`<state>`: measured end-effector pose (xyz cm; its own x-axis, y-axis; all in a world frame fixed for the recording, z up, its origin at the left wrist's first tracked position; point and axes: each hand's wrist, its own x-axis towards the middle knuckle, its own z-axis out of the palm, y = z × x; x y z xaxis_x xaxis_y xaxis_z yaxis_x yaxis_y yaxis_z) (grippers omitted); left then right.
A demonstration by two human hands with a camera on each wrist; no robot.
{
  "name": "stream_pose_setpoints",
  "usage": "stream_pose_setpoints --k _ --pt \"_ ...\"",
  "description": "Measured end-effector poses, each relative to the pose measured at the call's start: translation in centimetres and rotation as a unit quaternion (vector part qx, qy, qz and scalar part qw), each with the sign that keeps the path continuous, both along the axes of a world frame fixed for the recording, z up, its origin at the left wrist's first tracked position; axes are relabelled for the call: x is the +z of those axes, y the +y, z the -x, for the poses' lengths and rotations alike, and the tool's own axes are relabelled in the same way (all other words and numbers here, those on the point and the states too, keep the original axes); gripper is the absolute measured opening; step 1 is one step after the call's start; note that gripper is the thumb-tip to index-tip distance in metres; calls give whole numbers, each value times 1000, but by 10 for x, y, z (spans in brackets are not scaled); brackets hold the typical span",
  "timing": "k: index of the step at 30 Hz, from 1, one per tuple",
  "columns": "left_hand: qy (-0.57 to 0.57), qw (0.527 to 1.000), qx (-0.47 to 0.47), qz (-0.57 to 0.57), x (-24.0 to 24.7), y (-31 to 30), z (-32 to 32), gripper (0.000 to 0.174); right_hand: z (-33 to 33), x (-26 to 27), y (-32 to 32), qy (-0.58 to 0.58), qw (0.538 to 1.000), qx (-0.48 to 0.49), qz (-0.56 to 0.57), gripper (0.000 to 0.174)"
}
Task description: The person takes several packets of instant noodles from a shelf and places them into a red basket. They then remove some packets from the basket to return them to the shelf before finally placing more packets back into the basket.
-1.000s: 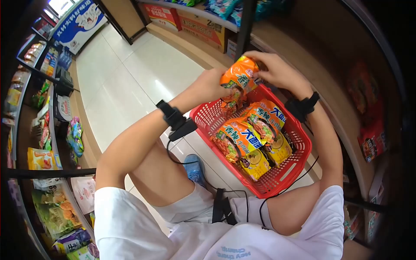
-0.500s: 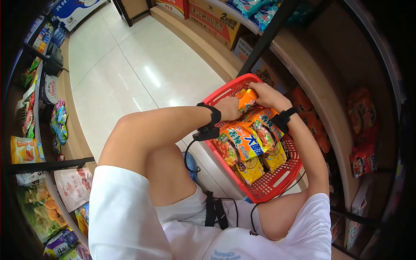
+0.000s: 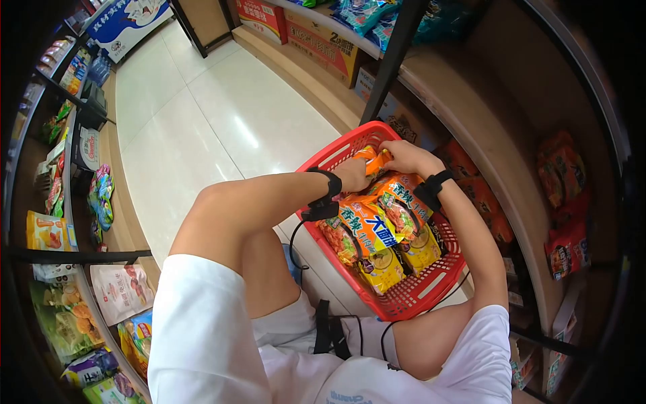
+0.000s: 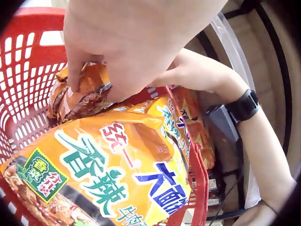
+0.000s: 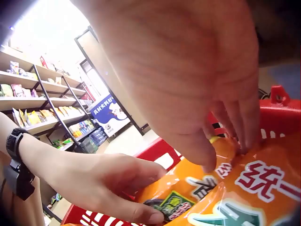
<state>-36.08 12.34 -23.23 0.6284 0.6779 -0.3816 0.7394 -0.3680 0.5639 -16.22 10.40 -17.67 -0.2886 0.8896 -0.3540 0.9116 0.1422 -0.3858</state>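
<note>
An orange instant noodle pack sits low in the far end of the red basket, between both hands. The left hand grips its near-left side, thumb and fingers on the wrapper. From the other side, the right hand pinches the pack, with thumb and fingers bent down over the orange wrapper. Nearer the body, two larger orange-and-yellow noodle packs lie side by side in the basket, printed faces up. The held pack's underside is hidden.
Shelving with red and orange packs runs close along the right. Cardboard cartons stand low at the far right. Snack shelves line the left, with a tiled floor between. The person's knees flank the basket's near end.
Both hands have lowered the orange noodle pack from above the basket's far end down into it. During the last half second the hands have stayed on it with little movement.
</note>
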Motion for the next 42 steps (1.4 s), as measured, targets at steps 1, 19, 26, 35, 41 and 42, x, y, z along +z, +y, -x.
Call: stream_pose_setpoints --k 1,19,26,35,41,42 --pt "-3 1000 -15 -5 -4 2 -3 48 -1 -2 0 1 1000 2 3 52" --pt "158 971 -152 -92 -23 5 -10 38 36 15 -8 -117 971 -4 208 43" --pt "194 960 -167 -114 -50 11 -13 44 30 -28 -7 -129 975 58 173 50" --pt "226 943 -196 -145 -36 11 -29 47 14 -27 -6 -33 987 -20 159 45" --pt "182 954 -181 -158 -2 13 -26 52 -4 -6 -1 8 995 -43 88 48" --pt "232 944 -180 -151 0 13 -25 47 -4 -5 -2 -2 995 -34 96 48"
